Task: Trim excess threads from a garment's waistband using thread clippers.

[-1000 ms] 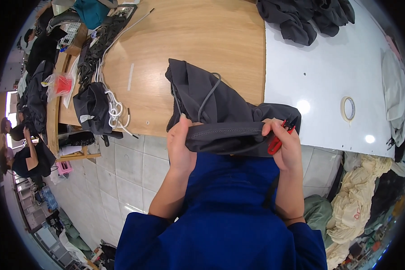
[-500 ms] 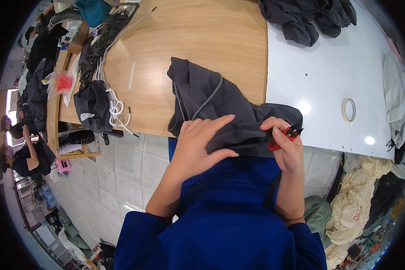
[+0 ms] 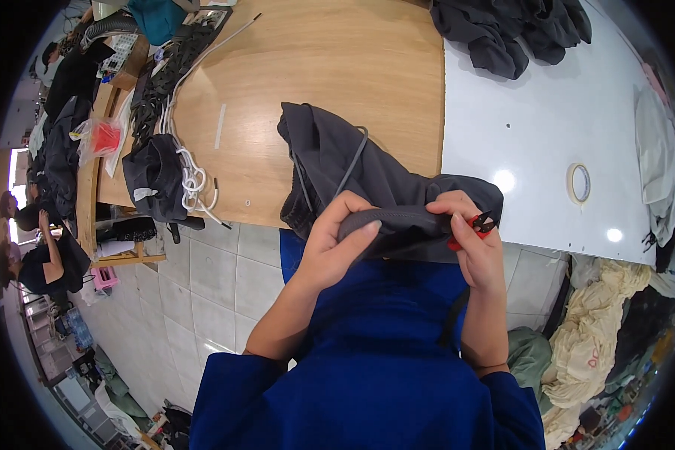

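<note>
A dark grey garment (image 3: 367, 165) with a looped drawcord lies across the near edge of a wooden tabletop (image 3: 315, 60), its right part overlapping a white tabletop (image 3: 517, 142). The left hand (image 3: 337, 241) grasps the garment's stitched band, thumb on top. The right hand (image 3: 471, 241) pinches the same band farther right while gripping red snips (image 3: 482, 223), their dark blades pointing away from the palm.

Well left of the garment, a clear plastic bag (image 3: 82, 140) holds something red (image 3: 106, 136); farther up that side stands a brown box (image 3: 132, 66), its contents too small to tell.

Left of the garment, nearer than the bag, a dark fabric bundle (image 3: 154, 169) touches a tangle of white cord (image 3: 193, 180). Plain wood stretches beyond the garment to the far side. To its right, smooth white surface surrounds a tape roll (image 3: 571, 184); beyond, dark fabric (image 3: 495, 37) is heaped.
</note>
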### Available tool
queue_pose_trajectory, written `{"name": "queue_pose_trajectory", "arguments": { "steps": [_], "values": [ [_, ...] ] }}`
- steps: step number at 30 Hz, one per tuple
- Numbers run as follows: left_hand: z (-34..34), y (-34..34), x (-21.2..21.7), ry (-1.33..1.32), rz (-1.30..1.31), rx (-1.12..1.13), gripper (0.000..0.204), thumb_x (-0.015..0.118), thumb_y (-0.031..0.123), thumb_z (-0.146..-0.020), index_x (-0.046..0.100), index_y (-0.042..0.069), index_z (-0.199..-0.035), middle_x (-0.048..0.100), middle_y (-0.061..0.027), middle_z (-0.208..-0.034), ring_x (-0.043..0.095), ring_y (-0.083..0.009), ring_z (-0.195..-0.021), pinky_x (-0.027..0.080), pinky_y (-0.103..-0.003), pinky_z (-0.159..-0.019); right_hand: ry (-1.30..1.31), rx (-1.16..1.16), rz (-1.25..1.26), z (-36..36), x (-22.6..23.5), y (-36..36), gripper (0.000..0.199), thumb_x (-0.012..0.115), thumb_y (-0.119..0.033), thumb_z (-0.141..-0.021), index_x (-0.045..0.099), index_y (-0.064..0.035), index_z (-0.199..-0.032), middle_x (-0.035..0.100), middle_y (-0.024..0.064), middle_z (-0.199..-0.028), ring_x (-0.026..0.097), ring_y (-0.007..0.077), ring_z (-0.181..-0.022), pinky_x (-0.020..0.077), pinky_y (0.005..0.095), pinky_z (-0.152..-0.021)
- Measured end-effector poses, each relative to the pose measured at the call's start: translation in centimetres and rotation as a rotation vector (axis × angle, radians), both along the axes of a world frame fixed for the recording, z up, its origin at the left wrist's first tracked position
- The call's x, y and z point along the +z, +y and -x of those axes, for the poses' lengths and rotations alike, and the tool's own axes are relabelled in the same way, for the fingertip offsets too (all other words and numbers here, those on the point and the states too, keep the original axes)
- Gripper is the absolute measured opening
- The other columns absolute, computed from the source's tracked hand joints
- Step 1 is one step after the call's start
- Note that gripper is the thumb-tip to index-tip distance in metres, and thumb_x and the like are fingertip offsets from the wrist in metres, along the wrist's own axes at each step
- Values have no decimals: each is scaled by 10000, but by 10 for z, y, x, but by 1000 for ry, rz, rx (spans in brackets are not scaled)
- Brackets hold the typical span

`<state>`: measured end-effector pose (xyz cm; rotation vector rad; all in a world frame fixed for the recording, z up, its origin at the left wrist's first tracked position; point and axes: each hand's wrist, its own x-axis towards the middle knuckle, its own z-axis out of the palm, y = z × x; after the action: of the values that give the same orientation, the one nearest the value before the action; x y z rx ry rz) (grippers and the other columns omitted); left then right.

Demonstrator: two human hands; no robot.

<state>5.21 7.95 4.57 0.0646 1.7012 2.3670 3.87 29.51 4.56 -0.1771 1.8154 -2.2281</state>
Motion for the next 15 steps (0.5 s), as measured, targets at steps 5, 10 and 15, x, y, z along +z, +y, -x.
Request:
{"name": "queue_pose_trajectory", "arguments": {
  "steps": [5,10,15],
  "values": [
    [-1,0,-4,-10,-76,17,81,543,42,-899,517,34,-975,512,24,-858,440,-14,-739,357,-160,-655,532,-246,-434,-7,14,-19,200,582,-122,-884,652,-45,-1055,495,95,-1078,488,153,-821,404,261,-740],
    [-2,0,-5,10,-75,-53,102,555,45,-890,519,36,-986,508,24,-878,430,-9,-747,351,-156,-660,455,-169,-432,-9,20,-33,238,714,-10,-748,683,-56,-980,557,57,-917,521,95,-639,397,193,-536],
    [0,7,7,100,11,19,335,629,56,-833,514,30,-1147,541,-18,-999,492,-67,-776,371,-200,-699,306,-176,-325,-8,22,-37,173,717,57,-704,683,-40,-844,580,47,-803,524,87,-630,406,198,-515]
  ]
}}
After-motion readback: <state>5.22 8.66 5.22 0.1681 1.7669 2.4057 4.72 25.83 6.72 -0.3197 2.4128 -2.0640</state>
